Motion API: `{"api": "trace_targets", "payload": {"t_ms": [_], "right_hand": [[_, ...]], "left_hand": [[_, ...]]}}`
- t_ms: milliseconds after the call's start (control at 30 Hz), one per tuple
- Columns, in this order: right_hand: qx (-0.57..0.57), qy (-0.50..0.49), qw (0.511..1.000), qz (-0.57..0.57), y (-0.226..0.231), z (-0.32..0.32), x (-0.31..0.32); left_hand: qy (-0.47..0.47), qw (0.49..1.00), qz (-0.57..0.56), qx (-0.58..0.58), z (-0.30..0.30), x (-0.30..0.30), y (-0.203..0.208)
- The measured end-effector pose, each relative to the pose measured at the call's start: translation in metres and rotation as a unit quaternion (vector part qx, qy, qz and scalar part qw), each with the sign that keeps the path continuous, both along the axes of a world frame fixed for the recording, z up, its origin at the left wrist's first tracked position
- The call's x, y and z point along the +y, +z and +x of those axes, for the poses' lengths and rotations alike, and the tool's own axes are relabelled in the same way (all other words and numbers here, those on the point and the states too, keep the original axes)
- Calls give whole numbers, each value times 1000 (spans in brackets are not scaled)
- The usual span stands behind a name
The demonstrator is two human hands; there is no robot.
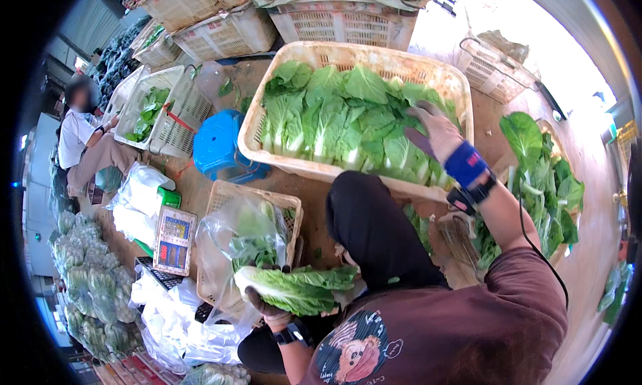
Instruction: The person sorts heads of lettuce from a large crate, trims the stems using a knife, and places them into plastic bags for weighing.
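My left hand (pixel 269 311), in a dark-fingered glove, grips a head of leafy cabbage (pixel 301 288) with a pale stem end and green leaves. It is held beside a clear plastic bag (pixel 215 241) that contains more greens and rests on a small beige basket (pixel 294 210). My right hand (pixel 438 132), also gloved, is over the right part of a large beige crate (pixel 374 50). Its fingers are spread at the leaves; whether they touch them I cannot tell. Rows of leafy greens (pixel 328 114) fill this crate, stems toward me.
A blue plastic stool (pixel 219 147) stands left of the crate. A scale (pixel 175 241) and white plastic bags (pixel 180 325) lie at my left. Loose greens (pixel 545 177) are heaped at right. Stacked crates (pixel 341 24) line the back. Another person (pixel 90 141) sits at far left.
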State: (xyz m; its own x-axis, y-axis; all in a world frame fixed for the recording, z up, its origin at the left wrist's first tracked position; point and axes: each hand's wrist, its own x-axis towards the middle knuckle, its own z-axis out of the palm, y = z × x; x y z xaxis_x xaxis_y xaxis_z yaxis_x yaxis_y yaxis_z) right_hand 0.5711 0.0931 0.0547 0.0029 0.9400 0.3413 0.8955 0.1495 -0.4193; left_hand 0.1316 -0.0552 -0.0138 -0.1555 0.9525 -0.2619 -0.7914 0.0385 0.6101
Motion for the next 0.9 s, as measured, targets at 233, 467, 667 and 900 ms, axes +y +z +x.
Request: {"api": "trace_targets", "payload": {"t_ms": [233,467,667,900], "right_hand": [[-48,-148,968,-198,-99,24,261],[-22,-180,925,-334,-150,13,334],[-114,-134,939,-295,-159,49,358],[211,-256,926,-181,-85,-12,294]], "left_hand": [[0,996,-67,63,-18,-4,-15],[18,981,-160,105,-21,-3,-28],[-17,982,-174,74,-15,25,-31],[-4,989,-108,97,-14,18,-10]]}}
